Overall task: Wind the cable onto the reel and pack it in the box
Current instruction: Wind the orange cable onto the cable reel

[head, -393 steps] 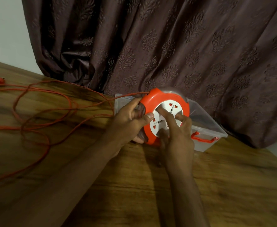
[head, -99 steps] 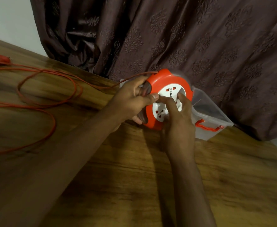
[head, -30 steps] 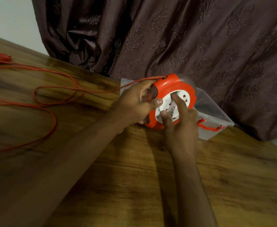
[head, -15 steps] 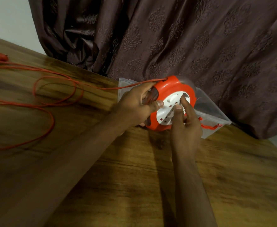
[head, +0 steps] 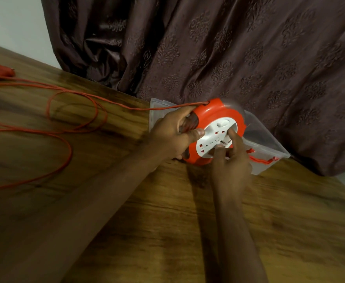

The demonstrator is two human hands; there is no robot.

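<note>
The orange cable reel [head: 212, 111] with its white socket face [head: 216, 135] stands on edge in front of the clear plastic box [head: 269, 152]. My left hand [head: 173, 133] grips the reel's left rim, thumb across the front. The fingers of my right hand [head: 228, 158] are curled onto the white face. The thin orange cable [head: 98, 98] runs from the reel's top leftwards and lies in loose loops on the table. Its orange plug [head: 1, 70] rests at the far left.
The wooden table [head: 167, 221] extends toward me and to the left. A dark patterned curtain [head: 228, 48] hangs right behind the box. The box has an orange handle [head: 263, 160] at its right end.
The white face has turned under my right fingers. The cable loops on the table have shrunk and drawn closer to the reel. My left hand has kept its hold.
</note>
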